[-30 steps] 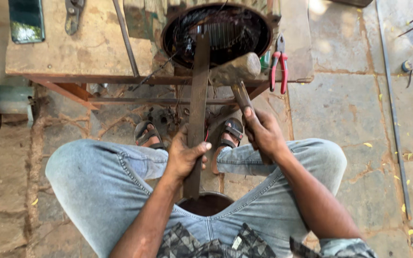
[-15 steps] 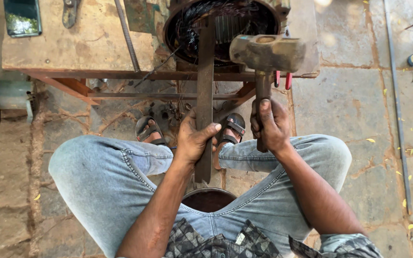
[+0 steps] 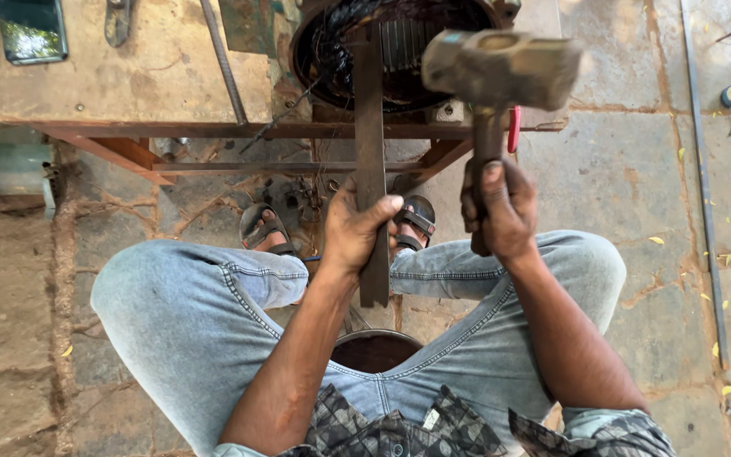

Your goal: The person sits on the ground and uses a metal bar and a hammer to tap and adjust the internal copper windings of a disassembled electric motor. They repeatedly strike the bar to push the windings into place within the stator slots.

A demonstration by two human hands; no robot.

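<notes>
A low wooden workbench with a rust-red steel frame (image 3: 129,85) fills the top of the head view. On its right part sits a round motor housing ringed with dark copper windings (image 3: 399,51), its slotted core showing in the middle. Below the bench the person sits with knees apart in pale blue jeans (image 3: 188,313), sandalled feet on the stone floor.

A long flat steel bar (image 3: 370,161) runs from between the knees up into the open housing, its far end lying against the windings. The left hand (image 3: 355,230) is wrapped around the lower half of the bar, fingers closed tight on it and thumb across its face, holding it steady like a drift.

The right hand (image 3: 499,210) is clenched around the wooden handle of a heavy square-headed sledge hammer (image 3: 501,68), which is raised level with the housing, beside the bar and not touching it.

Judging by how things lie, the job is partway through: the windings sit in a thick ring inside the housing and no loose copper lies on the bench, so most of the driving out appears to remain.

Red-handled pliers (image 3: 513,127) show just behind the hammer handle.
</notes>
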